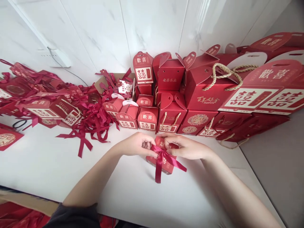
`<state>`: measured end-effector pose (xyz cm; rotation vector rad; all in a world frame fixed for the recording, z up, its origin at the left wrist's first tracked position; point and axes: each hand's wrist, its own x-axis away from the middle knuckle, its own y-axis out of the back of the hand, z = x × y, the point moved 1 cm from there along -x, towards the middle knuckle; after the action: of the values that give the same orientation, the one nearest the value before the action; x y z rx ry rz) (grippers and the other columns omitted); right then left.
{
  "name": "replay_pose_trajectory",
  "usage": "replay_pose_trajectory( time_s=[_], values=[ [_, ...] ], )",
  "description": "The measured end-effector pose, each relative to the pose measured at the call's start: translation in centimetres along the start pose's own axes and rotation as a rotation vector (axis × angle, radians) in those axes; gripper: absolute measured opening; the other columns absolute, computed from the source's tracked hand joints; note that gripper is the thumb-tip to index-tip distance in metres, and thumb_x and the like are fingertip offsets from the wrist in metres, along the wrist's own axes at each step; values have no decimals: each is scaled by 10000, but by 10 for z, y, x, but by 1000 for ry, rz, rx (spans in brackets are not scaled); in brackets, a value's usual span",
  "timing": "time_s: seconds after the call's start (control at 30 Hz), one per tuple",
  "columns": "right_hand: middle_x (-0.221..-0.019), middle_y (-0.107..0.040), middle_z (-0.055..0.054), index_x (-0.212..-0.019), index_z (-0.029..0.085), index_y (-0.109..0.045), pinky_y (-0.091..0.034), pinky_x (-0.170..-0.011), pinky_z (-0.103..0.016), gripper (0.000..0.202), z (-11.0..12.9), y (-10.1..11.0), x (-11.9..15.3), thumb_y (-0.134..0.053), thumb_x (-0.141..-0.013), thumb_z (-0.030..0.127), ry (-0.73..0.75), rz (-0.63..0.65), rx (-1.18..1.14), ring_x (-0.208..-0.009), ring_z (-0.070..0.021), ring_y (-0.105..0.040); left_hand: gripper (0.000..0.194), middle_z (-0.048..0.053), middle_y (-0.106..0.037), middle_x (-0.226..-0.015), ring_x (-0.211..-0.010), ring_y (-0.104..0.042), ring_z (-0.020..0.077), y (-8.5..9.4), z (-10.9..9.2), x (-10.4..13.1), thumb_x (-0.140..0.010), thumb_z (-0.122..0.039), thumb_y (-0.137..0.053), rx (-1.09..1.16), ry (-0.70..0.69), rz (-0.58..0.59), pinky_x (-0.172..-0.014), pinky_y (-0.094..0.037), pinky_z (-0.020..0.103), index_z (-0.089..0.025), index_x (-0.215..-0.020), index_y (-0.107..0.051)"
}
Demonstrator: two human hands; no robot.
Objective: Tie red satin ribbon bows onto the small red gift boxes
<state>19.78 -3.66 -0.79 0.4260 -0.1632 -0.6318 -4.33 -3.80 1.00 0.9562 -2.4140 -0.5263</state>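
Observation:
A small red box (167,166) with pale lettering is at the middle of the white table, between my hands. A dark pink ribbon (158,169) is on top of it, with two tails hanging toward me over its near side. My left hand (140,144) pinches the ribbon at the box's left side. From the right, my right hand (184,147) pinches the ribbon near its centre, fingers curled over the box's top. Part of the box top and the ribbon's centre are covered by my fingers.
Stacked red gift boxes (172,76) line the marble-look wall behind, with larger rope-handled ones (213,90) at right. Loose ribbons (98,118) and beribboned boxes (44,110) heap at the left. The white table (128,193) has its front edge near me.

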Motion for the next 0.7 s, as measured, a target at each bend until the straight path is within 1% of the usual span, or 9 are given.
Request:
replay_pose_trajectory(
  time_s=[0.07,0.1,0.17,0.2,0.23,0.3,0.47,0.57,0.7],
  values=[
    [-1267,-576,-69,-722,196,-500,-413,-991,-387,167,2,-1,0,-549,-878,162,17,-17,9,-1195,-235,-531,433,39,-641,-915,-739,-577,152,26,13,15,-751,-528,-698,-46,51,-257,-674,-471,275,-202,-1030,-637],
    [-1208,-601,-61,-728,198,-485,-425,-956,-365,169,4,-1,0,-544,-883,166,22,-25,13,-1131,-220,-555,475,69,-640,-1031,-867,-605,191,42,24,26,-780,-544,-661,-107,114,-516,-771,-491,315,-215,-1118,-611],
    [-1101,-624,-41,-736,201,-463,-436,-882,-323,176,6,0,2,-538,-893,176,21,-28,25,-1017,-193,-572,671,146,-566,-1241,-1137,-544,314,74,51,50,-738,-575,-693,-317,361,-994,-957,-442,440,-180,-1257,-534],
    [-1064,-623,-33,-735,201,-455,-435,-851,-306,182,6,1,2,-537,-897,179,17,-25,31,-978,-183,-570,818,204,-491,-1329,-1241,-458,400,87,66,62,-690,-606,-719,-402,541,-1146,-1014,-384,519,-124,-1309,-488],
    [-1033,-618,-27,-733,200,-450,-432,-827,-294,188,7,1,2,-534,-900,182,12,-23,35,-951,-177,-565,961,270,-399,-1396,-1312,-350,484,98,83,71,-647,-635,-739,-422,715,-1193,-1036,-328,590,-55,-1350,-433],
    [-980,-601,-18,-728,199,-443,-425,-796,-279,198,6,1,2,-532,-904,191,0,-22,41,-906,-167,-556,1135,321,-236,-1485,-1370,-200,560,113,116,81,-624,-674,-736,-395,845,-1170,-1029,-279,657,-29,-1446,-292],
    [-919,-574,-7,-722,198,-431,-422,-783,-273,220,2,0,0,-540,-911,222,-23,-20,36,-852,-157,-541,1144,132,155,-1625,-1417,-5,588,128,175,64,-599,-642,-757,-375,880,-971,-1043,-212,738,-297,-1533,-193],
    [-925,-571,-7,-730,199,-433,-423,-796,-277,215,0,-1,-1,-544,-912,227,-10,-24,26,-860,-159,-536,996,128,-58,-1637,-1410,-171,543,133,188,49,-612,-518,-777,-387,775,-982,-1107,-181,697,-255,-1477,-358],
    [-915,-568,-6,-729,199,-430,-425,-791,-276,221,-1,-1,-1,-542,-915,235,-5,-17,23,-853,-158,-529,827,174,-439,-1456,-1303,-430,403,137,191,45,-672,-389,-739,-378,625,-1150,-1126,-330,497,-126,-1399,-445]
  ],
)
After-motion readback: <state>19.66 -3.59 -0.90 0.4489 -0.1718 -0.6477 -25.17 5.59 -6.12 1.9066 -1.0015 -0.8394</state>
